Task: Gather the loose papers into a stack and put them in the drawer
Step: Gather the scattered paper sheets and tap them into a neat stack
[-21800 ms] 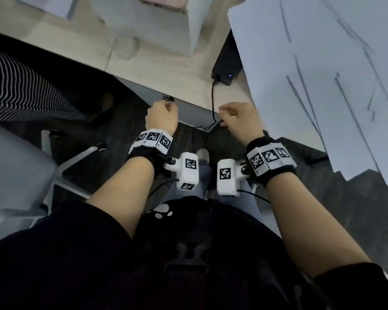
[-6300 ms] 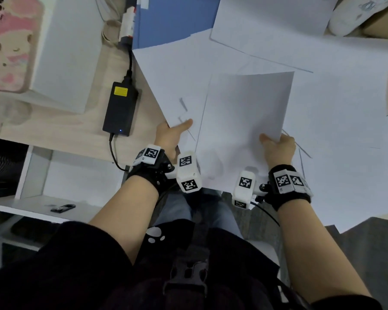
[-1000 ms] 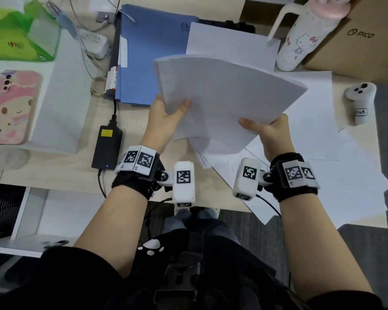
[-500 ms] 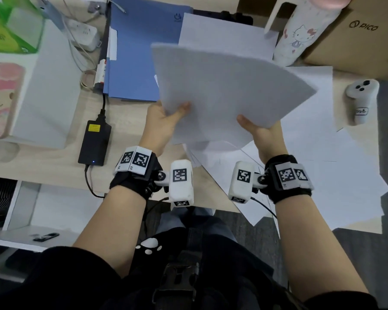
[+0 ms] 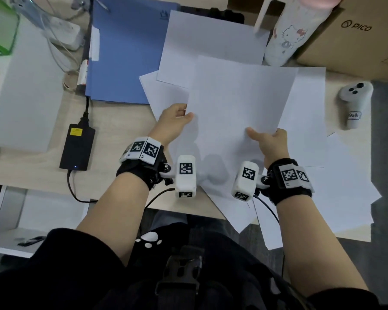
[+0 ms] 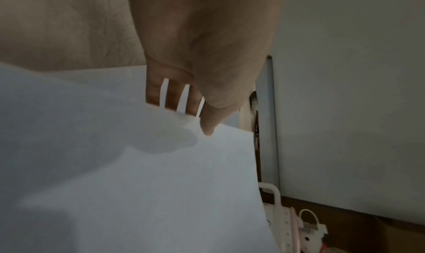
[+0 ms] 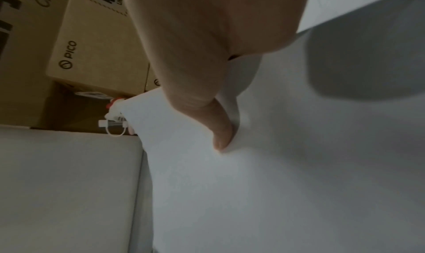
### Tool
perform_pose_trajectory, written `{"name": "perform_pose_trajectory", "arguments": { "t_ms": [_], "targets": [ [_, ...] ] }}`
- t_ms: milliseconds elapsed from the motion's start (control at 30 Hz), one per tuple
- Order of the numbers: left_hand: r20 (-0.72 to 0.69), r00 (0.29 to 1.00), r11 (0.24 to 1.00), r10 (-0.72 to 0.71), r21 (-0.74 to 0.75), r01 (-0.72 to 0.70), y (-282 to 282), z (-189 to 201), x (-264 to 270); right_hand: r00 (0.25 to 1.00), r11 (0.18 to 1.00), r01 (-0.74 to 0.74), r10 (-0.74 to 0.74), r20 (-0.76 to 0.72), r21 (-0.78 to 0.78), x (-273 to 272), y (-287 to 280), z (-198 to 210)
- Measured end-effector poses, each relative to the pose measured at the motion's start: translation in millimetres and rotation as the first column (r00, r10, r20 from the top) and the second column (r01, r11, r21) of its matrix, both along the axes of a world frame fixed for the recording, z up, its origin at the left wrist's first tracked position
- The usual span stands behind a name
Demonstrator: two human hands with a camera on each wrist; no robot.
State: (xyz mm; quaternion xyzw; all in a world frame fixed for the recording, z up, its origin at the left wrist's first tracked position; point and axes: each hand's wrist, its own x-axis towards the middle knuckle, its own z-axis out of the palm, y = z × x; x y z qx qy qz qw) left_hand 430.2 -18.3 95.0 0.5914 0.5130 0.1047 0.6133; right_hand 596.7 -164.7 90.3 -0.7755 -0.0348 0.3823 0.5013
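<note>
Lowered since a moment ago, the stack of papers (image 5: 238, 108) is hovering over the loose sheets (image 5: 345, 175) on the desk (image 5: 43, 173). Your left hand (image 5: 173, 121) and right hand (image 5: 269, 144) are pinching its near edge; keep squaring edges before reaching for more.

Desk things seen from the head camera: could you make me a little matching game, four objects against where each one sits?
Things:
1. blue folder
2. black power adapter
3. white handheld controller
4. cardboard box

Places:
A. far right corner of the desk, behind the bottle
B. left of the left hand, near the desk's front edge
C. right edge of the desk, beyond the loose papers
D. far side of the desk, partly under a white sheet

Pairs: 1-D, 2-B, 3-C, 4-A
</note>
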Motion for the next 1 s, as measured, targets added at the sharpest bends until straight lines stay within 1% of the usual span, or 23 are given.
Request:
{"name": "perform_pose_trajectory", "arguments": {
  "t_ms": [133, 267, 367, 433, 500, 600, 633, 700, 767, 833, 900, 933, 1000],
  "targets": [
    [-0.063, 0.986, 0.986, 0.152, 0.078, -0.147, 24.8, -14.9, 4.7, 0.997, 0.993, 0.071, -0.071, -0.001, -0.097, 8.6, 3.1, -14.3],
    [-0.111, 0.968, 0.967, 0.224, 0.147, -0.207, 59.4, -29.1, 14.0, 0.989, 0.976, 0.151, -0.15, 0.02, -0.155, 13.8, 12.8, -27.4],
    [-0.142, 0.97, 0.967, 0.196, 0.192, -0.167, 83.8, -38.1, 24.1, 0.976, 0.952, 0.214, -0.216, 0.018, -0.218, 15.6, 20.6, -39.2],
    [-0.169, 0.974, 0.969, 0.152, 0.221, -0.113, 96.8, -42.1, 34.6, 0.969, 0.933, 0.245, -0.245, 0.033, -0.263, 16.3, 24.9, -48.5],
    [-0.234, 0.967, 0.97, 0.102, 0.238, -0.045, 108.5, -45.9, 49.2, 0.965, 0.918, 0.259, -0.258, 0.044, -0.3, 17.4, 29.1, -55.7],
    [-0.396, 0.915, 0.97, 0.072, 0.243, 0.029, 118.3, -48.5, 64.9, 0.961, 0.903, 0.272, -0.274, 0.041, -0.333, 17.3, 30.6, -62.3],
    [-0.439, 0.895, 0.969, 0.081, 0.247, 0.033, 122.0, -48.9, 69.4, 0.959, 0.898, 0.278, -0.279, 0.046, -0.342, 18.5, 30.6, -65.6],
    [-0.478, 0.865, 0.961, 0.151, 0.275, -0.016, 129.1, -48.6, 74.7, 0.957, 0.89, 0.282, -0.286, 0.044, -0.358, 19.2, 31.0, -67.4],
    [-0.475, 0.847, 0.949, 0.24, 0.296, -0.103, 137.4, -49.4, 76.2, 0.956, 0.889, 0.281, -0.291, 0.029, -0.362, 19.3, 30.9, -68.0],
    [-0.43, 0.847, 0.925, 0.315, 0.339, -0.172, 145.6, -52.1, 76.3, 0.954, 0.887, 0.284, -0.298, 0.02, -0.364, 20.2, 30.8, -67.9],
    [-0.325, 0.881, 0.899, 0.344, 0.385, -0.209, 148.4, -53.8, 76.9, 0.955, 0.888, 0.279, -0.297, 0.008, -0.367, 19.9, 31.1, -66.8],
    [-0.254, 0.904, 0.892, 0.345, 0.389, -0.231, 147.7, -54.5, 76.6, 0.955, 0.89, 0.278, -0.297, 0.004, -0.362, 19.5, 31.0, -65.7],
    [-0.149, 0.925, 0.882, 0.35, 0.384, -0.272, 143.1, -55.7, 74.7, 0.956, 0.897, 0.274, -0.293, -0.003, -0.347, 18.9, 30.2, -62.8]
  ]
}}
